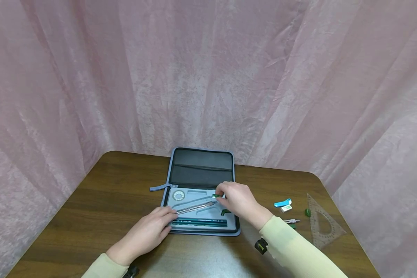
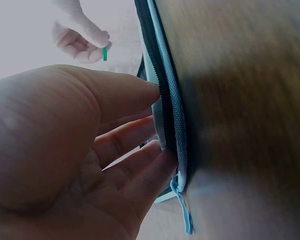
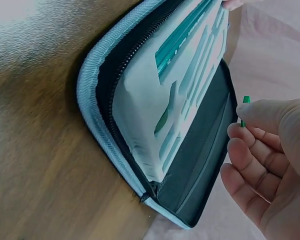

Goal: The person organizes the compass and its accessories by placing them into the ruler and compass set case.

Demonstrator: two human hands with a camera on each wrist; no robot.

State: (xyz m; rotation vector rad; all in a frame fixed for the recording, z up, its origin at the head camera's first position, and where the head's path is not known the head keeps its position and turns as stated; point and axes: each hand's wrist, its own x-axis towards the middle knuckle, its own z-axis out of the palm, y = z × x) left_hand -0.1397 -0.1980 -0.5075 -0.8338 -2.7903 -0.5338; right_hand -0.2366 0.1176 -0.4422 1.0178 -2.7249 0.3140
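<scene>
An unzipped blue-edged case (image 1: 201,233) lies open on the table, with a pale moulded tray (image 1: 233,224) inside. My right hand (image 1: 239,199) is over the tray's right side and pinches a small green piece (image 3: 246,102) between thumb and fingertip. Against the case's left edge rests my left hand (image 1: 149,231), fingers loosely bent; in the left wrist view its thumb touches the zipped rim (image 2: 172,95). A silver compass (image 1: 196,207) lies slantwise in the tray. Below it sit dark green pencils (image 1: 199,222), and a round white disc (image 1: 178,195) fills the upper left recess.
To the right lie a blue folded item (image 1: 282,202), a white eraser (image 1: 286,208), a clear set square (image 1: 316,231), a small green block (image 1: 307,212) and a metal piece (image 1: 292,221). The case's dark lid (image 1: 201,164) leans back near the pink curtain (image 1: 208,77).
</scene>
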